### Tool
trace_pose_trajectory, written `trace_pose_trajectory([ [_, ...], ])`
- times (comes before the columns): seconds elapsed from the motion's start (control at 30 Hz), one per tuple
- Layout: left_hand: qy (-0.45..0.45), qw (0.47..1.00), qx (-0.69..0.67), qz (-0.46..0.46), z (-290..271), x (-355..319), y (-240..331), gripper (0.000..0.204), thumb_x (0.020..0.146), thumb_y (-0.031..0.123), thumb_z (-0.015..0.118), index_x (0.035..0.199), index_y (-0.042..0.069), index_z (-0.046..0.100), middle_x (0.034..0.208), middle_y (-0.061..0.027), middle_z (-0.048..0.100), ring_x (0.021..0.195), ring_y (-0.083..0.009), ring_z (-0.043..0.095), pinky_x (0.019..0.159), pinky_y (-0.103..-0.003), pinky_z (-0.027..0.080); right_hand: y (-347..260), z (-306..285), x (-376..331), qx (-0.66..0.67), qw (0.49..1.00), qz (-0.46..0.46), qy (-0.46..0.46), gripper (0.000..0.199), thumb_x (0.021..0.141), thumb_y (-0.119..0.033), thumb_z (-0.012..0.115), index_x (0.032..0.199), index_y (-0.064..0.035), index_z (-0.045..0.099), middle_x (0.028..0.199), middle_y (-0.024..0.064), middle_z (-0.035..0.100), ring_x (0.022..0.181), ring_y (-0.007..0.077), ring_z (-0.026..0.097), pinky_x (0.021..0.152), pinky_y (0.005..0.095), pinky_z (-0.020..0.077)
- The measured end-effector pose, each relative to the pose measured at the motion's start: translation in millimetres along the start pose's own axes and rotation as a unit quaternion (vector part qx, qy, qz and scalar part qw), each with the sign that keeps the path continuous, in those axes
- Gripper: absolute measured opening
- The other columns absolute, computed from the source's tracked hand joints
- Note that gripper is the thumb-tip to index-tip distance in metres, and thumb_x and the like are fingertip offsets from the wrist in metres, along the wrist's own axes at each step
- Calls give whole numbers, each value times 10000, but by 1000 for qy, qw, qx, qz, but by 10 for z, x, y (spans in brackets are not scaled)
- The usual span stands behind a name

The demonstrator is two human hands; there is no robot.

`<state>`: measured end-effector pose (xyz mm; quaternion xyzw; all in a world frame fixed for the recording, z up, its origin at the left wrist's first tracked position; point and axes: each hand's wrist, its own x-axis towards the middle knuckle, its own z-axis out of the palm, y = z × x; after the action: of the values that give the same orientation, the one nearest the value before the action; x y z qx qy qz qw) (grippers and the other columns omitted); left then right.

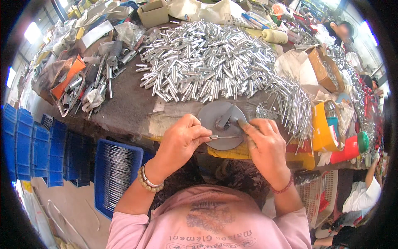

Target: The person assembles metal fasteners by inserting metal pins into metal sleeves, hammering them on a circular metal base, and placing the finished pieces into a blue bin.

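Thin metal pin (226,137), between left hand (182,143), right hand (265,145)

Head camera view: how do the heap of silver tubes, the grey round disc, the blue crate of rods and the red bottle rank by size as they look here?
1. Heap of silver tubes, by far the largest.
2. Blue crate of rods.
3. Grey round disc, partly covered by the left hand and right hand.
4. Red bottle; close to the disc, and rim distortion makes it unsure.
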<state>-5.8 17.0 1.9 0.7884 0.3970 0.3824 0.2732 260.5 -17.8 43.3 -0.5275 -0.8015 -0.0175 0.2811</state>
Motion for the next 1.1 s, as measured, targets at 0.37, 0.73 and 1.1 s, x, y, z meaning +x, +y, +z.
trace_pose_trajectory([
  [0.37, 58, 998, 19, -2, 43, -100, 158, 358, 897, 32, 842, 1249, 79, 794, 1007, -86, 666, 851, -209, 660, 747, -330, 538, -415, 1, -317, 173, 966, 141, -128, 223, 858, -93, 795, 1064, -72, 714, 901, 166, 736, 789, 398, 730, 711, 472, 580],
  [0.73, 23, 887, -333, -318, 215, -486, 461, 652, 1093, 103, 652, 1677, 123, 364, 1041, -82, 771, 682, -51, 616, 557, -201, 496, -557, 128, -483, 468, 777, 325, -268, 290, 974, -65, 747, 1253, -2, 699, 786, 66, 695, 695, 93, 619, 651, 329, 538],
  [1.1, 175, 854, -411, -267, 87, -756, 197, 631, 1017, 42, 729, 1563, 82, 415, 990, -61, 743, 693, -47, 580, 579, -201, 460, -663, 316, -481, 394, 879, 185, -194, 428, 885, 51, 764, 1301, -13, 691, 966, 72, 773, 789, 135, 722, 700, 300, 581],
])
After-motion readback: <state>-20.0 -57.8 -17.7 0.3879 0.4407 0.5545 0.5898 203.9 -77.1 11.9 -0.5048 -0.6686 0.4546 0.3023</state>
